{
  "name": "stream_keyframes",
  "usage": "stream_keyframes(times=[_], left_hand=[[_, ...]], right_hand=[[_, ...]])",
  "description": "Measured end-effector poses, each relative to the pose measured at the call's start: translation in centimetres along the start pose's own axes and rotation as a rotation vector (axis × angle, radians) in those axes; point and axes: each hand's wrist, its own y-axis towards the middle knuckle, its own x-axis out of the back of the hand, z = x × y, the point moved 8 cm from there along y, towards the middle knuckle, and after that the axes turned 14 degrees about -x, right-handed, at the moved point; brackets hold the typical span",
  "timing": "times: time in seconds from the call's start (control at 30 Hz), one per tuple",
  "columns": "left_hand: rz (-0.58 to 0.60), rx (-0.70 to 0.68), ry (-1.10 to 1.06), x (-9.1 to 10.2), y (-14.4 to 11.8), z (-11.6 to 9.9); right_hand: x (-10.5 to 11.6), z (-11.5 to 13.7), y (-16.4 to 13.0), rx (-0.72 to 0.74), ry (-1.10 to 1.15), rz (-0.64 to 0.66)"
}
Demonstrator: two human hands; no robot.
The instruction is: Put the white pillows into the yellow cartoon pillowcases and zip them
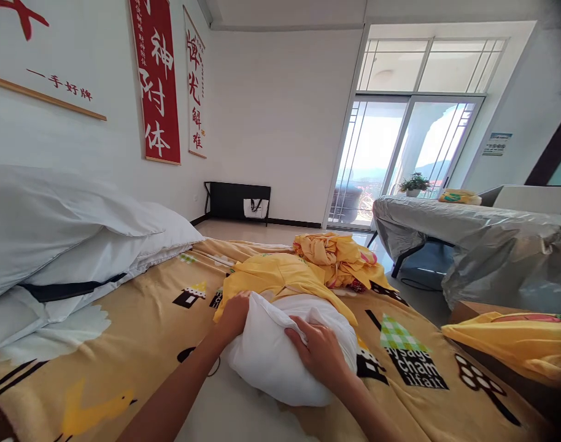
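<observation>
A plump white pillow lies on the patterned bedspread right in front of me, its far end inside the opening of a yellow pillowcase. My left hand is closed at the pillow's left corner, by the edge of the pillowcase; its fingertips are partly hidden. Pressed into the pillow's top, my right hand has its fingers curled on a fold of the white fabric. Beyond the pillowcase sits a crumpled heap of yellow and peach cloth.
White pillows are piled at the left. The tan bedspread covers the bed. At right, a yellow cloth bundle rests on a brown box, near a plastic-covered table. A black folded frame leans against the far wall.
</observation>
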Motion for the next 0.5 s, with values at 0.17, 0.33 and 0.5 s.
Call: stream_keyframes(times=[0.17, 0.33, 0.5], left_hand=[[0.003, 0.085, -0.086, -0.5, 1.0, 2.3], [-0.094, 0.07, -0.244, 0.1, 1.1, 3.1], [-0.284, 0.106, -0.363, 1.1, 1.1, 4.1]], right_hand=[[2.2, 0.5, 3.9, -0.091, -0.089, 0.037], [1.9, -0.1, 8.5, -0.18, -0.091, 0.091], [-0.8, -1.0, 9.9, -0.231, -0.103, 0.194]])
